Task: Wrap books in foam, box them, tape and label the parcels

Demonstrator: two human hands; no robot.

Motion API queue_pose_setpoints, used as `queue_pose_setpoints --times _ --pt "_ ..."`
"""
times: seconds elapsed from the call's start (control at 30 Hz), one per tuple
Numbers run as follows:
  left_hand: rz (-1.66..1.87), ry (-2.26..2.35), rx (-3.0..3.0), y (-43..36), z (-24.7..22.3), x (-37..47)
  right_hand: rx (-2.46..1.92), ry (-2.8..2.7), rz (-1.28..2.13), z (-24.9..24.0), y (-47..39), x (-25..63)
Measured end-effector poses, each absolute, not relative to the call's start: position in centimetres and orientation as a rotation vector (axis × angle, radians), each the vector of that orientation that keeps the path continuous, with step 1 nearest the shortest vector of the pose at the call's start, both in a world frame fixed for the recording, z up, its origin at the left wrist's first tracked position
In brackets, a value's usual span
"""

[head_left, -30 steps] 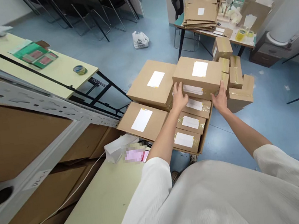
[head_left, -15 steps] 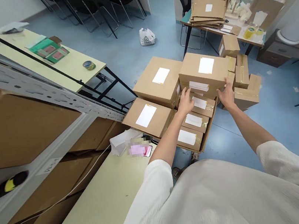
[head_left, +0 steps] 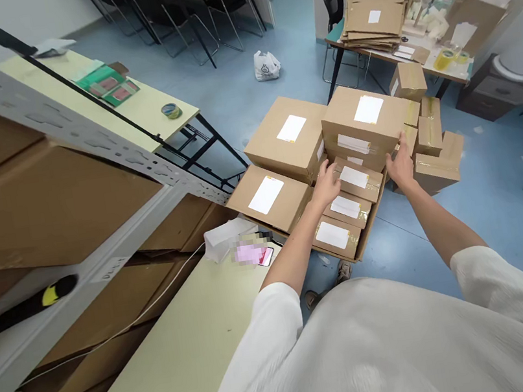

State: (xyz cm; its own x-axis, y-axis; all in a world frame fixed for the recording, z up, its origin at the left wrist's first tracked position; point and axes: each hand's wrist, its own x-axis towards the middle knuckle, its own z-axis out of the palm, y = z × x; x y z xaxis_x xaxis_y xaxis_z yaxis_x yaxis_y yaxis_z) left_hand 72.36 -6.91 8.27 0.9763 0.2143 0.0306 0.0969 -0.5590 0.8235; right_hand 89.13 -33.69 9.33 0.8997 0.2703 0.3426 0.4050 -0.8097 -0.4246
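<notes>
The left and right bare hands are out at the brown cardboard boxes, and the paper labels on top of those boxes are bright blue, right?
Not quite: the paper labels are white, not bright blue, as the head camera view shows. The left bare hand and right bare hand are indeed out at the brown cardboard boxes.

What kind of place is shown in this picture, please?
It looks like a small packing or shipping room: labelled cartons are grouped before the person, a pile of flattened cardboard lies on a far table, and rolls of yellow tape sit beside it.
</notes>
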Motion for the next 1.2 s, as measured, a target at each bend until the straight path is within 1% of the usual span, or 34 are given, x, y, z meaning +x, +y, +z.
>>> queue_pose_setpoints --times 0.13,0.3,0.47,0.6,0.83,1.0,1.2 --pt "0.165 0.214 2.153 -6.6 8.5 70.4 -2.547 -0.39 -0.386 9.1 -33.8 86.3" --pt "0.203 0.195 2.154 -6.0 8.9 66.7 -2.538 -0.444 -0.329 8.4 -32.9 80.4" --pt "0.265 0.136 2.148 -4.3 9.5 61.4 -2.486 -0.582 -0.199 7.1 -29.7 72.7" --pt "0.297 0.161 2.158 -2.2 9.6 55.6 -2.389 -0.706 -0.108 6.2 -26.0 66.6" --pt "0.358 0.381 2.175 2.2 9.8 43.6 -2.239 -0.999 -0.009 6.3 -19.2 57.7" --pt "0.457 0.662 2.128 4.9 10.7 34.2 -2.081 -1.286 0.085 7.4 -13.0 53.5" --pt "0.613 1.051 2.009 4.3 10.5 22.8 -1.831 -1.667 0.295 7.0 -5.5 47.7"
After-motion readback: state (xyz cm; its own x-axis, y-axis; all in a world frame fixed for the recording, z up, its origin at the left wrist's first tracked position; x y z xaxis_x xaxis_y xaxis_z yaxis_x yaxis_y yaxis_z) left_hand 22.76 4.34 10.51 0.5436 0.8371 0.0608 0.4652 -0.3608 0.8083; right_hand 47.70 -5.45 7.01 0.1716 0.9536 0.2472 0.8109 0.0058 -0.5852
